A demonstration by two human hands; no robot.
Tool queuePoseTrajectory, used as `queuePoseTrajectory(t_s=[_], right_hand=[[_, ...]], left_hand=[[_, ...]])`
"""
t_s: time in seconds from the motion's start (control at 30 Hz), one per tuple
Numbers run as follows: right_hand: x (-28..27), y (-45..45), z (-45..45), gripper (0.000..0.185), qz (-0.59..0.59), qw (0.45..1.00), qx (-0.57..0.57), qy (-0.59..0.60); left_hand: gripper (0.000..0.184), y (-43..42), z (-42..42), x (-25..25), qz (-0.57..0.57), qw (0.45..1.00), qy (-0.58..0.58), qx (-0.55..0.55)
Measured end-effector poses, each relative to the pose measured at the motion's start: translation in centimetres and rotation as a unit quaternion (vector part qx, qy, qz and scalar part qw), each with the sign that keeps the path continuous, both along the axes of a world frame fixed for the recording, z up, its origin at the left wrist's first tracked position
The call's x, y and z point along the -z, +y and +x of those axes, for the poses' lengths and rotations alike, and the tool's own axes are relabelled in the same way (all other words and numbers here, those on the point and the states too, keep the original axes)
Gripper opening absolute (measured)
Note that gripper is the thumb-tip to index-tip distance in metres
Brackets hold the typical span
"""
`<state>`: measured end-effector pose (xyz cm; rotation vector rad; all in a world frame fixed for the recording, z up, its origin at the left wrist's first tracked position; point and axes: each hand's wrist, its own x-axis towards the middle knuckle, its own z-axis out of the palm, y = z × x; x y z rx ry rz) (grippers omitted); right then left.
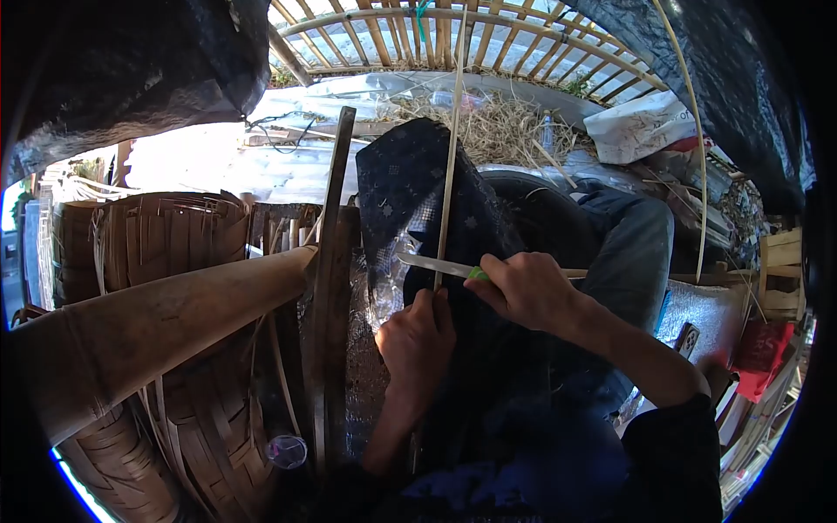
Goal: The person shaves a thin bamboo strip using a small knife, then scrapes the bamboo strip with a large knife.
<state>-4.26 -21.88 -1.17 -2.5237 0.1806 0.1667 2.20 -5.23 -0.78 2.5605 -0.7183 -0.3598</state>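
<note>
A long thin bamboo strip [451,166] stands nearly upright above my lap, its lower part between the fingers of my left hand [417,336]. My right hand [523,288] is closed round the green handle of a knife [433,263]. The knife's blade points left and crosses the strip just above my left fingers. Behind the strip, a dark patterned cloth [405,174] covers my leg. How deep the blade sits in the strip, if at all, cannot be made out.
A thick bamboo pole [183,314] juts in from the left, beside an upright wooden post [333,192] and woven baskets [166,240]. Ahead are dry straw [497,131] and a curved bamboo fence [375,39]. A red packet [760,356] lies at the right.
</note>
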Motion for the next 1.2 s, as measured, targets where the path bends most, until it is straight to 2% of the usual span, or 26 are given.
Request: queuePoseTrajectory(t_s=[0.27, 0.5, 0.73, 0.83, 0.87, 0.9, 0.93, 0.97, 1.0, 1.07, 1.13, 1.2], right_hand=[[0.2, 0.0, 0.6, 0.048, -0.039, 0.996, 0.047, 0.063], [2.4, -1.0, 1.6, 0.045, -0.031, 0.997, 0.066, 0.016], [5.8, -5.1, 5.2, 0.048, -0.103, 0.985, 0.134, -0.035], [5.3, -5.8, 6.1, 0.046, -0.093, 0.989, 0.108, -0.048], [5.1, -5.7, 6.1, 0.046, -0.092, 0.989, 0.105, -0.049], [4.9, -5.4, 5.8, 0.045, -0.038, 0.984, 0.147, -0.09], [4.6, -5.0, 5.7, 0.044, 0.019, 0.974, 0.185, -0.129], [4.2, -4.4, 5.1, 0.044, 0.024, 0.975, 0.178, -0.128], [2.7, -3.6, 4.4, 0.043, 0.056, 0.984, 0.15, -0.081], [1.3, -2.3, 3.3, 0.042, 0.09, 0.988, 0.117, -0.036], [0.9, -1.2, 2.0, 0.042, 0.055, 0.997, 0.045, -0.029], [0.4, -0.5, 1.4, 0.042, 0.033, 0.999, 0.025, -0.01]], left_hand=[[0.031, -0.4, -0.9, 0.2, -0.003, 1.0, -0.006, 0.025], [0.032, -0.4, -0.6, 0.6, -0.022, 0.999, 0.028, 0.011], [0.033, -0.2, -0.7, 0.7, -0.049, 0.998, 0.02, 0.016], [0.033, 0.1, 0.4, 0.4, -0.078, 0.995, 0.055, -0.005], [0.034, 0.3, 0.7, 0.2, -0.121, 0.981, 0.147, -0.049], [0.036, 0.5, 1.0, 0.0, -0.163, 0.953, 0.236, -0.093], [0.036, 0.7, 1.3, -0.2, -0.163, 0.953, 0.235, -0.101], [0.038, 0.8, 1.6, -0.5, -0.18, 0.931, 0.294, -0.12], [0.04, 1.0, 1.8, -0.7, -0.197, 0.904, 0.352, -0.139], [0.041, 1.3, 2.2, -0.3, -0.208, 0.9, 0.35, -0.159], [0.043, 1.3, 2.4, 0.0, -0.218, 0.894, 0.35, -0.174], [0.042, 1.5, 2.4, 0.1, -0.225, 0.887, 0.366, -0.168]])
